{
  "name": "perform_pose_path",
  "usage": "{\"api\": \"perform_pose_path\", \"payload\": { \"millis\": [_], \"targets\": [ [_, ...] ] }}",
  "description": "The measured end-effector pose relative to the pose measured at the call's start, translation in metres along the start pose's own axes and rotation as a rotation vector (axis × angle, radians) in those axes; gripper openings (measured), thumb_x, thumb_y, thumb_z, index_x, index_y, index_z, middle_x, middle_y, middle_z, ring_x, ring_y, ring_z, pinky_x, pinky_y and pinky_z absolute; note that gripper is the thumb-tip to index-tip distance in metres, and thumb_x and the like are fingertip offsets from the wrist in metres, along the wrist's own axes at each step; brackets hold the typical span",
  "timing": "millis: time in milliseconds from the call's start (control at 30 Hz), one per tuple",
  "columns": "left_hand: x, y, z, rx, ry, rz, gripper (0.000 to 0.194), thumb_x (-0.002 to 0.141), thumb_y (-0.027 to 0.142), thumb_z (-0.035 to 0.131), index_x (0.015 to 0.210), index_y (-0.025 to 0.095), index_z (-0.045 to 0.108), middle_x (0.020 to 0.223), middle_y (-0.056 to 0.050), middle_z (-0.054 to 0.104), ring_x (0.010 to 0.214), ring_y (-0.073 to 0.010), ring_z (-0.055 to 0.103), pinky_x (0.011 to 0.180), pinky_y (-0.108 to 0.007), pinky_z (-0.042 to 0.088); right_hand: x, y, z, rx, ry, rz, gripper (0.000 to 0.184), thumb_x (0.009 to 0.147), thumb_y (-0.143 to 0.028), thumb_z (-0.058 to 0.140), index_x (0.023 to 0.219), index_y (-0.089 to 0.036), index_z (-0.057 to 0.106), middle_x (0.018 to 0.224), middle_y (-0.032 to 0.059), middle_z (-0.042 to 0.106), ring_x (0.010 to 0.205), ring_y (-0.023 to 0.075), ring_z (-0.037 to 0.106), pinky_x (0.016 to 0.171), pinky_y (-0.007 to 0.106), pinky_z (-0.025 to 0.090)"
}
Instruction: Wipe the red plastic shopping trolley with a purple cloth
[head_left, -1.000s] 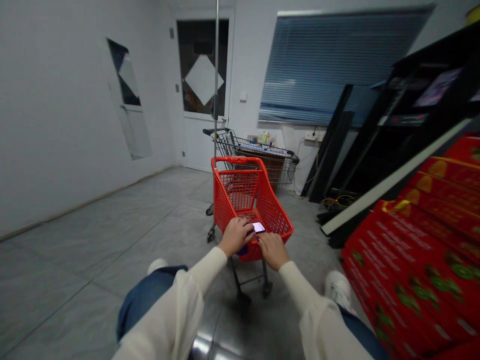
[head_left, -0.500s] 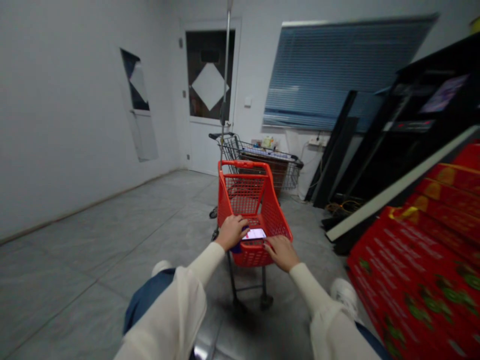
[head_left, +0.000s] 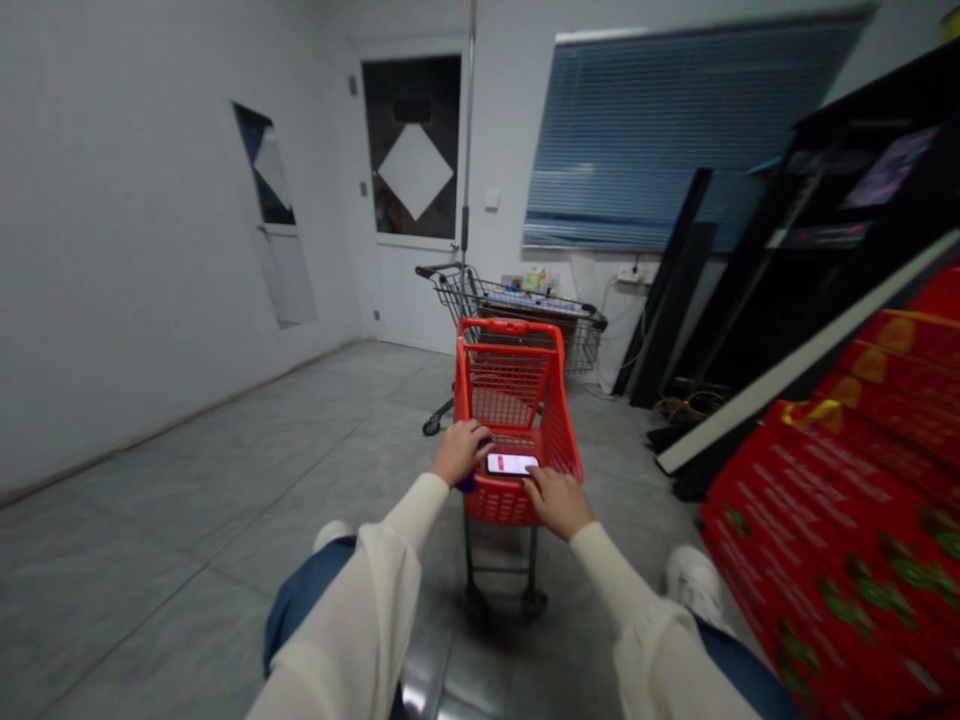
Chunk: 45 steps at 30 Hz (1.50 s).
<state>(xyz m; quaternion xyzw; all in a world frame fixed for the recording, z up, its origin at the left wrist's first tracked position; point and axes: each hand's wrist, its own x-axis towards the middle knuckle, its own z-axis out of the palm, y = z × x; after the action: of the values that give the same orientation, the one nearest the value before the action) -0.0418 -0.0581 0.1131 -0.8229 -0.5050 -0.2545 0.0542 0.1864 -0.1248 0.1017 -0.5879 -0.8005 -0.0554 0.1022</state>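
Observation:
A small red toy shopping cart (head_left: 508, 507) stands in front of me with its basket end nearest. Curled over the left side of the rim is my left hand (head_left: 459, 455), closed on something purple (head_left: 466, 484) that shows beneath the palm and past the fingertips. The purple thing looks like cloth, mostly hidden. My right hand (head_left: 559, 500) is at the near right rim, its fingers bent over the edge and reaching the right end of a phone (head_left: 511, 464). The phone lies flat at the near end of the basket, its screen lit white and pink.
Behind the red cart stands a larger wire shopping cart (head_left: 592, 345) with goods in it. Red printed boxes (head_left: 832, 540) are stacked close on the right, near dark panels and a pale board (head_left: 750, 400). A white door (head_left: 412, 290) is at the back.
The red cart has turned slightly, its handle end shifting right. My left hand has moved a little left, showing more of the phone. My right fingers are now nearer the phone's end.

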Motion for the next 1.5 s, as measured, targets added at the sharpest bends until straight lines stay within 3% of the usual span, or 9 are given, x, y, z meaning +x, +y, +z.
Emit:
{"api": "perform_pose_path", "payload": {
  "millis": [233, 633, 833, 933, 1067, 1167, 1300, 1400, 1500],
  "targets": [
    [-0.035, 0.053, 0.014, 0.084, 0.048, -0.105, 0.022, 0.096, 0.039, 0.054, 0.106, 0.024, 0.066, 0.105, -0.008, 0.063, 0.098, -0.0236, 0.055, 0.085, -0.037, 0.04, -0.003, 0.014, 0.003, -0.085, 0.021, 0.036, 0.04, 0.104, -0.034, 0.034, 0.107, -0.019, 0.072, 0.098, 0.0096, 0.074, 0.094, 0.0201, 0.066, 0.087, 0.032, 0.035],
    [-0.028, 0.08, 0.028, 0.162, 0.139, -0.316, 0.021, 0.097, 0.036, 0.049, 0.099, 0.022, 0.064, 0.096, -0.008, 0.062, 0.089, -0.0233, 0.055, 0.081, -0.037, 0.039, 0.003, -0.007, 0.011, -0.039, 0.049, 0.033, 0.036, 0.103, -0.03, 0.035, 0.106, -0.019, 0.069, 0.101, 0.0096, 0.074, 0.093, 0.0202, 0.066, 0.083, 0.032, 0.035],
    [-0.029, 0.056, 0.016, 0.171, 0.099, -0.133, 0.021, 0.097, 0.036, 0.05, 0.097, 0.023, 0.066, 0.097, -0.008, 0.063, 0.094, -0.0239, 0.055, 0.091, -0.04, 0.037, 0.001, -0.004, 0.01, -0.069, 0.038, 0.061, 0.037, 0.103, -0.033, 0.034, 0.103, -0.017, 0.067, 0.097, 0.0108, 0.073, 0.091, 0.0195, 0.066, 0.084, 0.032, 0.036],
    [-0.031, 0.049, 0.016, 0.155, 0.128, -0.209, 0.022, 0.098, 0.036, 0.048, 0.099, 0.023, 0.066, 0.1, -0.009, 0.063, 0.096, -0.0242, 0.055, 0.092, -0.041, 0.036, 0.002, -0.011, 0.014, -0.068, 0.057, 0.083, 0.038, 0.103, -0.035, 0.035, 0.102, -0.016, 0.067, 0.098, 0.0117, 0.073, 0.09, 0.0202, 0.066, 0.084, 0.033, 0.037],
    [-0.031, 0.071, 0.027, 0.103, 0.119, -0.32, 0.024, 0.098, 0.038, 0.047, 0.101, 0.022, 0.065, 0.1, -0.009, 0.062, 0.096, -0.0241, 0.055, 0.089, -0.039, 0.037, 0.005, -0.019, 0.016, -0.072, 0.075, 0.129, 0.038, 0.102, -0.034, 0.036, 0.102, -0.014, 0.068, 0.098, 0.0143, 0.073, 0.09, 0.0223, 0.066, 0.084, 0.035, 0.037],
    [-0.028, 0.079, 0.026, 0.088, 0.074, -0.243, 0.024, 0.098, 0.04, 0.049, 0.102, 0.022, 0.064, 0.1, -0.009, 0.063, 0.095, -0.0232, 0.056, 0.089, -0.038, 0.037, 0.004, -0.009, 0.014, -0.063, 0.06, 0.098, 0.039, 0.102, -0.032, 0.034, 0.101, -0.016, 0.07, 0.099, 0.0133, 0.073, 0.092, 0.0221, 0.065, 0.087, 0.035, 0.037],
    [-0.025, 0.059, 0.013, 0.122, 0.041, -0.127, 0.023, 0.097, 0.039, 0.05, 0.101, 0.023, 0.065, 0.097, -0.007, 0.064, 0.094, -0.0222, 0.057, 0.092, -0.038, 0.037, 0.001, 0.017, 0.015, -0.052, 0.162, 0.011, 0.035, 0.101, -0.028, 0.037, 0.1, -0.019, 0.071, 0.107, 0.0095, 0.073, 0.114, 0.0223, 0.058, 0.106, 0.037, 0.03],
    [-0.025, 0.049, 0.011, 0.147, 0.071, -0.204, 0.021, 0.097, 0.037, 0.051, 0.1, 0.022, 0.065, 0.098, -0.008, 0.064, 0.095, -0.0226, 0.056, 0.093, -0.038, 0.036, -0.001, 0.026, 0.023, -0.005, 0.242, -0.027, 0.035, 0.1, -0.025, 0.036, 0.1, -0.02, 0.071, 0.106, 0.0073, 0.073, 0.119, 0.0217, 0.053, 0.114, 0.038, 0.023],
    [-0.024, 0.06, 0.021, 0.15, 0.1, -0.306, 0.023, 0.098, 0.037, 0.049, 0.101, 0.022, 0.065, 0.098, -0.009, 0.063, 0.096, -0.0238, 0.055, 0.091, -0.039, 0.036, 0.0, 0.024, 0.031, 0.025, 0.284, -0.001, 0.036, 0.099, -0.023, 0.036, 0.092, -0.02, 0.071, 0.094, 0.0068, 0.073, 0.105, 0.0221, 0.056, 0.112, 0.038, 0.026]
  ]
}}
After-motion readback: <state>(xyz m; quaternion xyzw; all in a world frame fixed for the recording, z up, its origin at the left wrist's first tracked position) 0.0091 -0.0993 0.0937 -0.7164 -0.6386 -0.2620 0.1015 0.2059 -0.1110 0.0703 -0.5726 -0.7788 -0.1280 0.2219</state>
